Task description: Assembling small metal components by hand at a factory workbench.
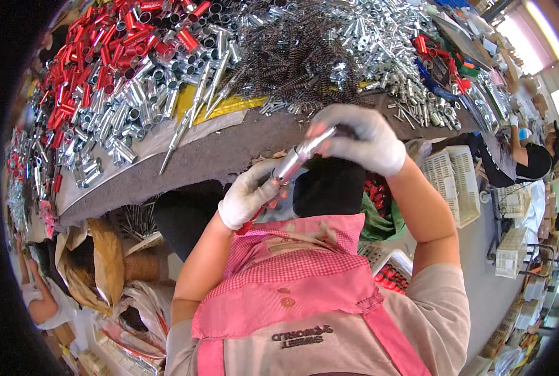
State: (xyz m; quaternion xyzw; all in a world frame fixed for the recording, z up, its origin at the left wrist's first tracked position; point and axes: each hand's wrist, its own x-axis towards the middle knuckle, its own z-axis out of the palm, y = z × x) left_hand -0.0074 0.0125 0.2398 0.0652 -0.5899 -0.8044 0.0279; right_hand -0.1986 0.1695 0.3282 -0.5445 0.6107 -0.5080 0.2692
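Observation:
In front of my apron I hold a shiny silver metal tube (290, 164), tilted with its upper end to the right. My left hand (249, 195), in a pale work glove with bare fingertips, is closed round the tube's lower end. My right hand (368, 141), gloved the same way, pinches the upper end, where a narrower bright metal part shows. The fingers partly hide how the two pieces meet. Just beyond my hands lies the grey cloth edge (229, 150) of the worktable.
The table carries heaps of red tubes (138, 41), silver tubes (144, 97), dark coil springs (298, 59) and small silver fittings (379, 50). Long metal rods (195, 103) lie over a yellow strip. White crates (458, 182) stand right; sacks (107, 263) sit left. Another person (530, 160) is farther right.

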